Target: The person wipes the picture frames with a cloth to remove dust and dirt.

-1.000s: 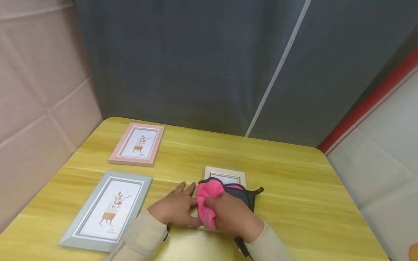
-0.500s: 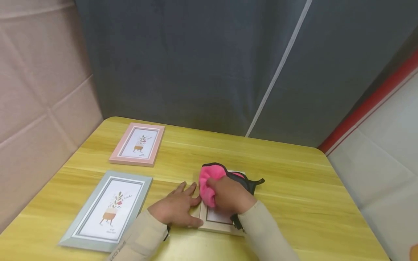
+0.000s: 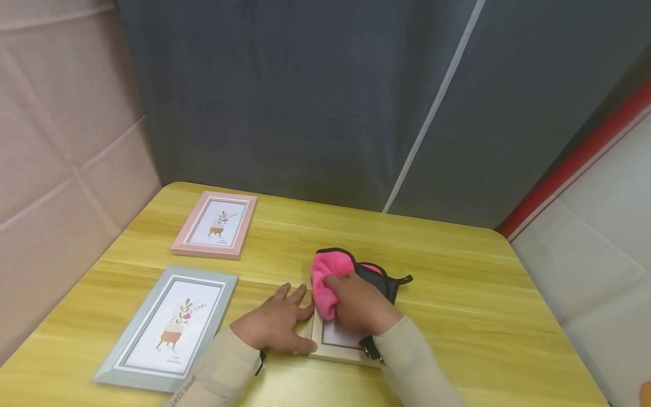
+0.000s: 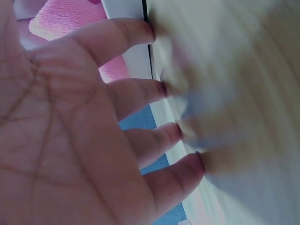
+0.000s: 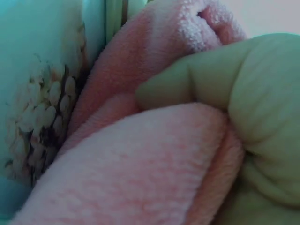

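A pink cloth with dark trim and a dark backing is bunched in my right hand, whose fingers grip it against a cream picture frame. The cloth and hand cover most of that frame's upper part; its lower edge and some of the picture show. In the right wrist view the pink fluffy cloth is folded around the thumb, beside the printed picture. My left hand has its fingers spread, the fingertips on the table and the thumb against the frame's left edge.
A grey-green picture frame lies to the left, close to the left sleeve. Behind it, a pink picture frame lies flat. The yellow wooden table ends at a dark curtain.
My right hand and the cloth have slid away from me over the cream frame, uncovering its lower part; the slide was mostly in the first half second. The left hand has stayed put.
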Tool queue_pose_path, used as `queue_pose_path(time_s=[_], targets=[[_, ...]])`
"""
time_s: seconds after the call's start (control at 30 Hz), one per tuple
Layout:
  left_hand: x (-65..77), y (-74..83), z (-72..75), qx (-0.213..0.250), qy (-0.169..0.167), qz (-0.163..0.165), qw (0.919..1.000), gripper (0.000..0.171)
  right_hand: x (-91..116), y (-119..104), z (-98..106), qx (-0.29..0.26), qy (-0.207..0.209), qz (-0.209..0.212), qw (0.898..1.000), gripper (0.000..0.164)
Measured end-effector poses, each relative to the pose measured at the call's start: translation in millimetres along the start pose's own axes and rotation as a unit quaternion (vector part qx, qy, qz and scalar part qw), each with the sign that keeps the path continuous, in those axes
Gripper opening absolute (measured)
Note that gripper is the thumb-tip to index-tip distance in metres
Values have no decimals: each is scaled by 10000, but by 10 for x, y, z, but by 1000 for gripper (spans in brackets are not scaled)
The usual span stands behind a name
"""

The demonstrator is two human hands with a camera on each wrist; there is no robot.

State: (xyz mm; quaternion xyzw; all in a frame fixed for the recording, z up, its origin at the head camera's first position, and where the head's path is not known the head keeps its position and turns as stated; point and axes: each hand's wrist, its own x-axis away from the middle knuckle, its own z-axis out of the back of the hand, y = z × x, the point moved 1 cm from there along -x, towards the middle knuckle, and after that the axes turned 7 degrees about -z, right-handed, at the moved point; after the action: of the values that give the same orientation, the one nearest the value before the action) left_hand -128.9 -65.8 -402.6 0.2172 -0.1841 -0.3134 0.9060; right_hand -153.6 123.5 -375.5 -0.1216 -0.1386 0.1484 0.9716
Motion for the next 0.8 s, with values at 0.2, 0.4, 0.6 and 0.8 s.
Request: queue_pose_path(time_s=[0.2,0.4,0.6,0.8], targets=[[-3,3,-4,84,57,-10,9999,80,103,31,45,-143,317,675,9971,38],[-6,1,-12,356,284,-135,9989,70,378,-17,84,-431,298,1742,9833,17],[-14,11,1,512,265,22,9983,59,610,-56,-3,-264,18,1999,9795,24],[-14,9,9,399,181,76,9990,53,674,-106,-118,441,207,1827,9820,33]])
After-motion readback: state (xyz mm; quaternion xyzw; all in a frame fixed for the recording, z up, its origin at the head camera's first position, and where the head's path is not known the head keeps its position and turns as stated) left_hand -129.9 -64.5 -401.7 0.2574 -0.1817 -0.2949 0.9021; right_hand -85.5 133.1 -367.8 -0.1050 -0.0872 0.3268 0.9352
